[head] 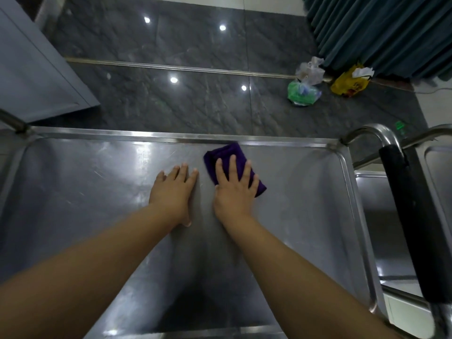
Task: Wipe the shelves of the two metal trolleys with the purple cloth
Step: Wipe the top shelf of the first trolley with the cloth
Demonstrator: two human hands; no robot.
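The top shelf of a metal trolley [73, 182] fills the lower part of the head view. A folded purple cloth [228, 152] lies on it close to the far rim. My right hand [234, 189] presses flat on the cloth with straight fingers. Just to its left, my left hand [173, 192] rests flat on the bare steel, fingers straight and together. A second metal trolley [437, 167] stands to the right, only its left edge showing.
A steel handle with a black grip [411, 216] runs along the first trolley's right end. Beyond the trolley is dark polished floor with plastic bags [308, 84] and a yellow bag [349, 84] near a teal curtain [391, 33]. A grey cabinet [31, 69] stands far left.
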